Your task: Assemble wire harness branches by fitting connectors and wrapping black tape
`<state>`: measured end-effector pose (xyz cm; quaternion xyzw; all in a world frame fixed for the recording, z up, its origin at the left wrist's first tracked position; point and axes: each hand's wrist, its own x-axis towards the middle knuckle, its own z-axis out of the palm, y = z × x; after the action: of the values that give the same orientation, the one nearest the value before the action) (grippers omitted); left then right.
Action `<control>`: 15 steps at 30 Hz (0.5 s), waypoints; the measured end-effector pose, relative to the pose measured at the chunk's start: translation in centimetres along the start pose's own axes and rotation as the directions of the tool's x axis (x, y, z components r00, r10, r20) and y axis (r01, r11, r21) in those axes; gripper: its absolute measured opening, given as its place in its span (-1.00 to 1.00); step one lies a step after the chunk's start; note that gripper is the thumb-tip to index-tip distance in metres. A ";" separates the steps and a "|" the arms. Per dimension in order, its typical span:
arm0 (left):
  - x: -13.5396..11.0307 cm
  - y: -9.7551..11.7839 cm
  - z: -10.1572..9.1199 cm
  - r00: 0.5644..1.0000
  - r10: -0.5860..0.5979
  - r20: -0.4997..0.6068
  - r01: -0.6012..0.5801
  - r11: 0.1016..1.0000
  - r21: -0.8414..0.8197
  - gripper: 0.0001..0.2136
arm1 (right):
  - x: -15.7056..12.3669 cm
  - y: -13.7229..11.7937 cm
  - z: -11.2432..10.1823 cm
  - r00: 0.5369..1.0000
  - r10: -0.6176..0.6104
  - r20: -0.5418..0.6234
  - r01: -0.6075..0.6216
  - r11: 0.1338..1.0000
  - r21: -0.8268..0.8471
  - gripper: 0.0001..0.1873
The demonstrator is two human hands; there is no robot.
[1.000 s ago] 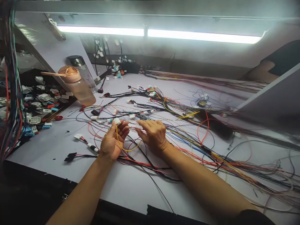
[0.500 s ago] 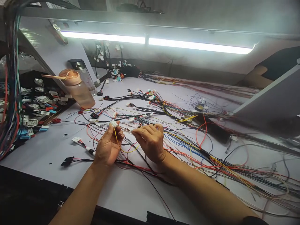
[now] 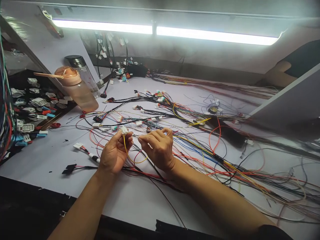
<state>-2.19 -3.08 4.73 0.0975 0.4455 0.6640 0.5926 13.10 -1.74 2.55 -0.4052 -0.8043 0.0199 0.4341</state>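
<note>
A white plug connector (image 3: 124, 130) sits between the thumb and fingers of my left hand (image 3: 115, 153), which is closed on it. From the connector a yellow wire (image 3: 127, 151) hangs in a loop down and to the right. My right hand (image 3: 158, 146) is closed in a pinch just right of it, holding a thin wire whose metal terminal (image 3: 135, 135) points at the connector. A small gap seems to separate terminal and connector. Below my hands run red and black wires. A white connector (image 3: 78, 146) and a black connector (image 3: 69, 169) lie left of my left hand.
Wire harnesses (image 3: 150, 116) spread across the white table (image 3: 82, 190). A peach-lidded bottle (image 3: 77, 90) and a clear bottle with black lid (image 3: 87, 75) stand back left. Loose connectors (image 3: 37, 101) fill a bin at left. Someone's arm (image 3: 280, 71) shows at far right.
My right hand has moved slightly left, bringing the terminal closer to the white connector. The whole view has shifted a little, with the bottles now farther left and higher.
</note>
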 end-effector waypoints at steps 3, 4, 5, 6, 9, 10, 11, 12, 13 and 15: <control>0.1 -0.1 0.0 1.000 0.001 -0.022 -0.001 1.000 0.004 -0.85 | -0.1 0.0 0.2 0.999 -0.032 -0.036 0.032 0.999 -0.012 -0.81; 0.1 -0.1 -0.1 1.000 -0.001 -0.018 0.001 1.000 0.009 -0.86 | -0.1 -0.1 0.3 0.997 -0.045 -0.057 0.044 0.999 -0.017 -0.81; 0.2 -0.2 -0.1 1.000 -0.003 -0.012 0.003 1.000 0.013 -0.87 | -0.1 -0.1 0.5 0.995 -0.058 -0.082 0.057 0.998 -0.022 -0.82; 0.2 -0.2 -0.2 1.000 -0.002 -0.004 0.002 1.000 0.016 -0.88 | -0.1 -0.1 0.6 0.991 -0.072 -0.111 0.070 0.997 -0.026 -0.83; 0.3 -0.5 -0.4 1.000 0.018 0.015 -0.018 1.000 0.012 -0.89 | -0.1 -0.1 0.8 0.979 -0.109 -0.171 0.104 0.994 -0.040 -0.84; 0.3 -0.5 -0.4 0.999 0.026 0.020 -0.026 1.000 0.012 -0.89 | -0.1 -0.1 0.9 0.978 -0.116 -0.172 0.110 0.993 -0.048 -0.84; 0.3 -0.6 -0.4 0.999 0.029 0.028 -0.030 0.999 0.013 -0.90 | -0.1 -0.1 0.9 0.978 -0.121 -0.172 0.114 0.992 -0.054 -0.84; 0.3 -0.6 -0.5 0.999 0.033 0.034 -0.033 0.999 0.015 -0.90 | -0.1 -0.1 0.8 0.977 -0.125 -0.171 0.117 0.991 -0.058 -0.84; 0.3 -0.7 -0.5 0.999 0.036 0.041 -0.037 0.999 0.015 -0.90 | -0.1 -0.1 0.8 0.977 -0.127 -0.171 0.118 0.991 -0.059 -0.84; 0.2 -0.8 -0.6 0.997 0.047 0.061 -0.048 0.999 0.014 -0.90 | -0.1 -0.1 0.8 0.977 -0.126 -0.174 0.119 0.991 -0.055 -0.84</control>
<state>-2.10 -3.24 3.76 0.1327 0.4297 0.6711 0.5894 12.51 -1.59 2.03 -0.3645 -0.7863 -0.0605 0.4952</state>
